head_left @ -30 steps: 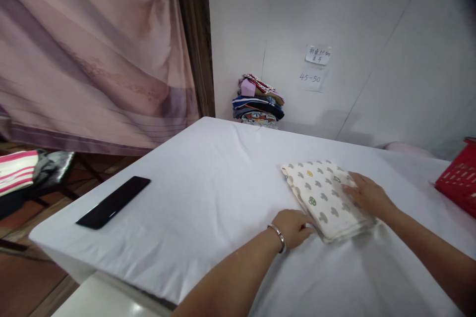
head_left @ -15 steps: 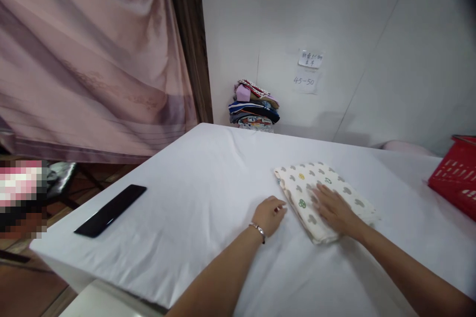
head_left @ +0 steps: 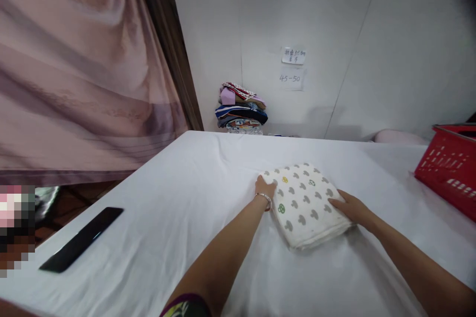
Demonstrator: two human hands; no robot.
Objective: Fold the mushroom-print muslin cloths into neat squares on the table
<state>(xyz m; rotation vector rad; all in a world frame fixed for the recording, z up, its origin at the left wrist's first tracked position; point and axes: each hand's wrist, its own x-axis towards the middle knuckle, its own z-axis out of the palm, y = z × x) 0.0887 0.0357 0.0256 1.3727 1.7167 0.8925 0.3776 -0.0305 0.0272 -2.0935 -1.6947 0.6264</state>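
Observation:
A folded white cloth (head_left: 307, 198) printed with grey, green and yellow mushrooms lies on the white-covered table (head_left: 178, 198). My left hand (head_left: 265, 189), with a bracelet at the wrist, grips its left edge near the far left corner, thumb on top and the other fingers hidden. At the right edge, my right hand (head_left: 351, 207) holds the cloth with the thumb on top and the remaining fingers along the side or beneath. Several layers show along the near edge of the fold.
A red plastic basket (head_left: 448, 168) stands at the right. Behind the table's far edge rises a pile of folded clothes (head_left: 241, 109). On the left lie a dark flat strip (head_left: 82, 240) and, beyond it, a pink curtain (head_left: 85, 84). Paper notes (head_left: 292, 78) hang on the wall.
My right hand has slid off the top of the cloth to its right edge. My left hand has moved forward from beside the cloth and taken its left edge. The cloth is turned slightly.

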